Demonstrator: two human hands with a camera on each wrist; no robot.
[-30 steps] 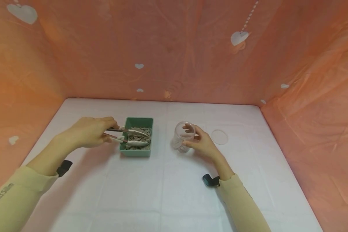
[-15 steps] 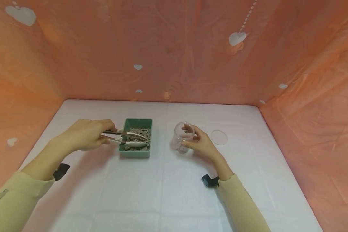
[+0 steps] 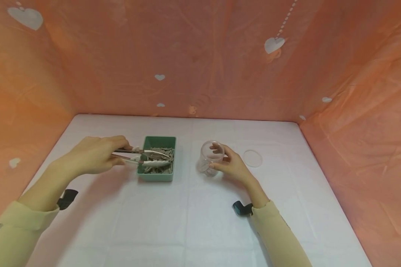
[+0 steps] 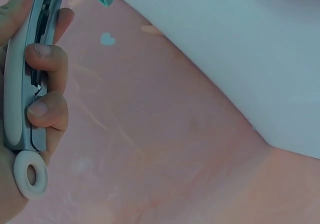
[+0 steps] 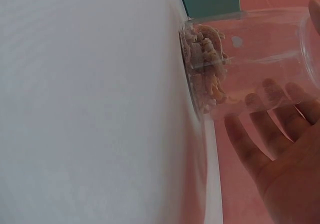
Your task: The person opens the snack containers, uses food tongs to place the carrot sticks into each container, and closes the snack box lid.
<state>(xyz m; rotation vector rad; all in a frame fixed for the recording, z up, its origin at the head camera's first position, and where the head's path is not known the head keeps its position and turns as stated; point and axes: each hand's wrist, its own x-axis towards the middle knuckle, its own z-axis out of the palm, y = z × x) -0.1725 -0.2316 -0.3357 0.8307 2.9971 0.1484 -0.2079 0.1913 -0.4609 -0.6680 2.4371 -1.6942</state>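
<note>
My left hand [image 3: 95, 154] grips the metal tongs [image 3: 140, 150] by their pale handles, fingers curled round them. Both tong arms stand apart, with their tips over the greyish-brown strips [image 3: 158, 170] inside a green rectangular box [image 3: 155, 177]. From the left wrist, the tongs' handle [image 4: 16, 94] shows close up, with a white ring [image 4: 30, 175] at its end. Around a clear jar [image 3: 209, 155], my right hand [image 3: 235, 167] has its thumb on the near side and fingers behind. The jar stands upright and uncovered. Brown pieces [image 5: 205, 66] lie at its bottom in the right wrist view.
To the right of the jar lies a thin, clear round lid or ring [image 3: 253, 158] on the white-covered table [image 3: 187, 218]. An orange sheet [image 3: 200, 59] with white hearts hangs around the table's back and sides.
My left hand has drifted slightly left and toward me, and the tongs' handles with it. The tong tips stay over the box. My right hand and the jar look unmoved.
</note>
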